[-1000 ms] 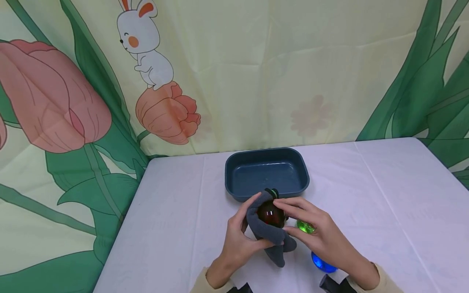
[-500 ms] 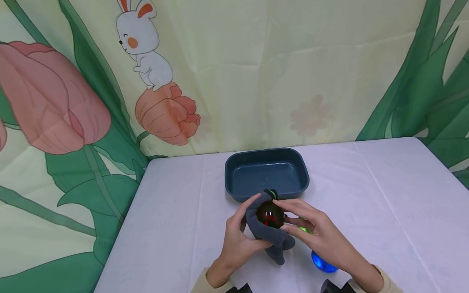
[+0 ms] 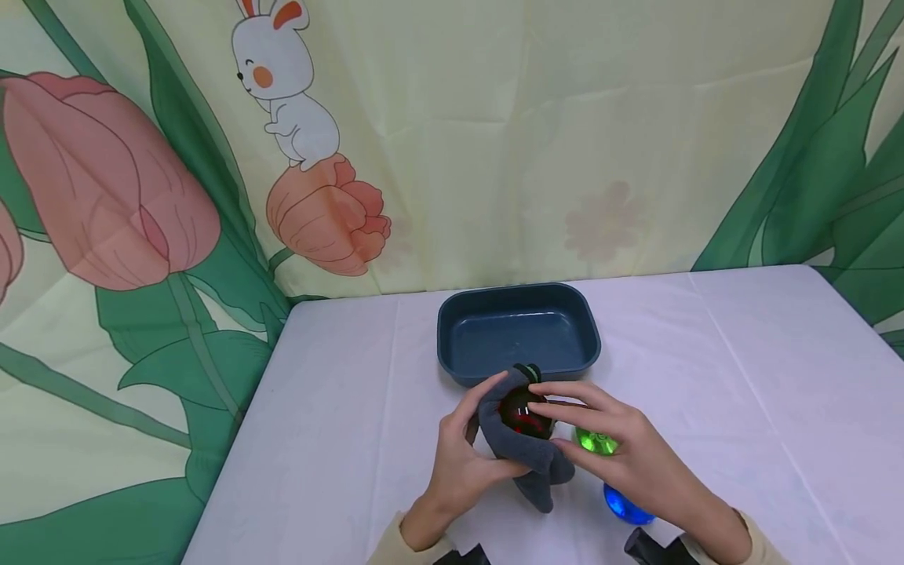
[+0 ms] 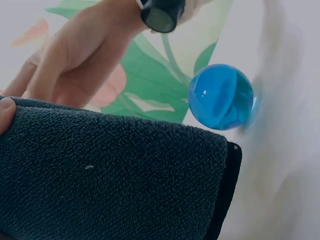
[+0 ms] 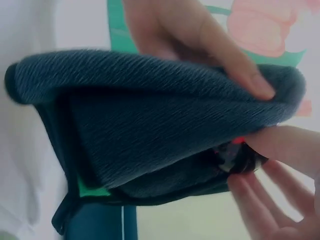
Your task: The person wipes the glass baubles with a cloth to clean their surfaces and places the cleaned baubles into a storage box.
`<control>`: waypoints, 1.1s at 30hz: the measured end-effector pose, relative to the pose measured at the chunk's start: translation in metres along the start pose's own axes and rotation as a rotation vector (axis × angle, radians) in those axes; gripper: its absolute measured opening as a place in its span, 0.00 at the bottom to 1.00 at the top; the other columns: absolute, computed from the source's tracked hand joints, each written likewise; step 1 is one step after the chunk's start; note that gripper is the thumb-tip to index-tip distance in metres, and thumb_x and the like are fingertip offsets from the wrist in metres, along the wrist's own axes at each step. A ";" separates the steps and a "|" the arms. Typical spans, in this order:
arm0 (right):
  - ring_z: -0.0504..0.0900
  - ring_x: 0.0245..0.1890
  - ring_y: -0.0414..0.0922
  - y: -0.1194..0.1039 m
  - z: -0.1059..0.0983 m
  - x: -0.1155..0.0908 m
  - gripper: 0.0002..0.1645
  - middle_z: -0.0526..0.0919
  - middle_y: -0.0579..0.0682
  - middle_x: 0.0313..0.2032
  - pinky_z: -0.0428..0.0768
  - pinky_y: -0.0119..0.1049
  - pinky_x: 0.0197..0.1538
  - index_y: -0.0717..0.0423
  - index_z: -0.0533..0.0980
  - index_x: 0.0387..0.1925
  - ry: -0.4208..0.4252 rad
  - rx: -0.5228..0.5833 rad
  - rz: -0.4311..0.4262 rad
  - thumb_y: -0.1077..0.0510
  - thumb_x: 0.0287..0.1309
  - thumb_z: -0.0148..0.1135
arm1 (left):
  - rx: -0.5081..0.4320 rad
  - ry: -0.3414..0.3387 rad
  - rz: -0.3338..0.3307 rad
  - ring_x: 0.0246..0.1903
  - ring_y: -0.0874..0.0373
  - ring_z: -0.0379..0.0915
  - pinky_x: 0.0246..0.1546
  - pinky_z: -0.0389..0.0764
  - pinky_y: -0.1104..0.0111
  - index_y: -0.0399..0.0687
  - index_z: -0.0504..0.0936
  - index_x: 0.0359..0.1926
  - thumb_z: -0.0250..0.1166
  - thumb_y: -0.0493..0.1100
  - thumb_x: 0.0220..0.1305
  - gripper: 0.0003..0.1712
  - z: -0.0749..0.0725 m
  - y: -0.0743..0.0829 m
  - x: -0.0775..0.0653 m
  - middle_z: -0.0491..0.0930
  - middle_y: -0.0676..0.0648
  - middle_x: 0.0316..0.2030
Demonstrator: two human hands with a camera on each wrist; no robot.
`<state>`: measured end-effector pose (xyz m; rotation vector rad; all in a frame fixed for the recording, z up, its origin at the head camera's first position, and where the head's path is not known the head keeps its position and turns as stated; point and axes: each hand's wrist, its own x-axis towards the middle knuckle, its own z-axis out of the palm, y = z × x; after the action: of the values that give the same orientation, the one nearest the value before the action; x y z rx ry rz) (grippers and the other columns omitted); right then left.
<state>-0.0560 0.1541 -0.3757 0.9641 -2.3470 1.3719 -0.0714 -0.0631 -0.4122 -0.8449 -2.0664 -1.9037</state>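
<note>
My left hand point(image 3: 459, 463) holds a dark grey-blue towel point(image 3: 526, 451), thumb at the front and fingers behind. The towel curves around a dark red, shiny ball point(image 3: 524, 414). From the right, my right hand point(image 3: 632, 443) pinches that ball, fingertips on its upper side and thumb low at the towel's edge. In the right wrist view the towel point(image 5: 145, 120) forms a folded pocket, and the ball point(image 5: 240, 156) sits at its side between thumb and fingers. The left wrist view shows the towel's broad fuzzy face point(image 4: 110, 175) with a dark bound edge.
A bright green clear ball point(image 3: 595, 441) lies partly behind my right hand. Nearer to me is a blue clear ball point(image 3: 625, 506) on the white tablecloth point(image 3: 339, 439). Just beyond the towel stands a navy rectangular basin point(image 3: 519, 337). A printed curtain point(image 3: 452, 196) hangs behind the table.
The right fingers have shifted over the ball, one now lying across its front, and the ball's shine has altered. More of the green ball shows than half a second ago. The left hand keeps its hold.
</note>
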 end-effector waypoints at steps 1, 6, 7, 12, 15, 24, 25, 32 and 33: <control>0.72 0.64 0.35 0.001 0.000 0.000 0.33 0.77 0.48 0.61 0.78 0.20 0.54 0.48 0.80 0.58 -0.007 -0.005 -0.008 0.70 0.49 0.74 | -0.003 0.001 -0.002 0.57 0.51 0.78 0.58 0.80 0.61 0.42 0.68 0.69 0.79 0.30 0.45 0.48 0.000 0.000 0.000 0.78 0.39 0.58; 0.72 0.64 0.38 0.003 0.001 0.000 0.23 0.77 0.51 0.61 0.78 0.22 0.56 0.53 0.79 0.58 0.006 -0.028 -0.104 0.49 0.65 0.61 | 0.000 0.000 0.016 0.57 0.50 0.77 0.59 0.80 0.60 0.42 0.68 0.69 0.79 0.29 0.44 0.49 0.001 0.002 0.000 0.79 0.39 0.58; 0.72 0.63 0.38 0.003 0.002 0.001 0.25 0.77 0.52 0.60 0.77 0.23 0.57 0.55 0.80 0.58 0.018 -0.030 -0.132 0.47 0.67 0.57 | 0.003 -0.001 0.024 0.57 0.50 0.77 0.59 0.80 0.60 0.41 0.68 0.69 0.79 0.29 0.44 0.49 0.001 0.002 0.000 0.79 0.39 0.58; 0.74 0.62 0.40 0.004 0.003 0.002 0.25 0.78 0.54 0.59 0.77 0.22 0.57 0.58 0.79 0.59 0.049 -0.042 -0.192 0.47 0.69 0.56 | 0.013 -0.003 0.033 0.58 0.50 0.77 0.60 0.79 0.59 0.42 0.67 0.69 0.80 0.30 0.44 0.50 0.002 0.003 0.001 0.78 0.39 0.59; 0.73 0.62 0.38 0.005 0.004 0.000 0.27 0.77 0.53 0.59 0.77 0.21 0.57 0.57 0.79 0.59 0.039 -0.046 -0.147 0.44 0.68 0.56 | 0.015 0.001 0.024 0.59 0.50 0.76 0.60 0.79 0.60 0.42 0.67 0.69 0.80 0.30 0.44 0.51 0.002 0.003 0.001 0.78 0.39 0.59; 0.76 0.61 0.34 0.007 0.006 -0.003 0.28 0.79 0.51 0.59 0.79 0.21 0.53 0.55 0.79 0.60 0.042 -0.014 -0.018 0.59 0.56 0.71 | 0.031 0.010 0.025 0.59 0.50 0.76 0.62 0.78 0.61 0.43 0.66 0.69 0.81 0.31 0.41 0.53 0.003 0.002 0.000 0.78 0.40 0.60; 0.76 0.60 0.34 0.007 0.007 -0.002 0.30 0.79 0.51 0.58 0.80 0.21 0.53 0.55 0.78 0.60 0.044 0.005 -0.006 0.64 0.53 0.72 | 0.030 0.011 0.028 0.59 0.50 0.76 0.61 0.78 0.61 0.43 0.66 0.69 0.82 0.31 0.41 0.53 0.003 0.002 0.000 0.78 0.40 0.59; 0.81 0.55 0.35 0.005 0.008 -0.001 0.33 0.80 0.51 0.55 0.85 0.33 0.49 0.55 0.77 0.61 0.048 0.244 0.168 0.71 0.51 0.70 | 0.043 0.021 0.053 0.57 0.49 0.77 0.60 0.78 0.60 0.41 0.67 0.69 0.81 0.30 0.42 0.52 0.003 0.000 -0.002 0.79 0.39 0.58; 0.81 0.54 0.35 0.004 0.008 -0.001 0.32 0.81 0.51 0.55 0.85 0.35 0.48 0.55 0.77 0.61 0.047 0.257 0.187 0.70 0.52 0.70 | 0.046 0.023 0.055 0.57 0.49 0.78 0.60 0.78 0.60 0.41 0.67 0.69 0.81 0.30 0.42 0.51 0.003 0.000 -0.002 0.79 0.39 0.58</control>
<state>-0.0573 0.1487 -0.3831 0.7797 -2.3140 1.7830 -0.0691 -0.0612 -0.4136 -0.8559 -2.0434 -1.8227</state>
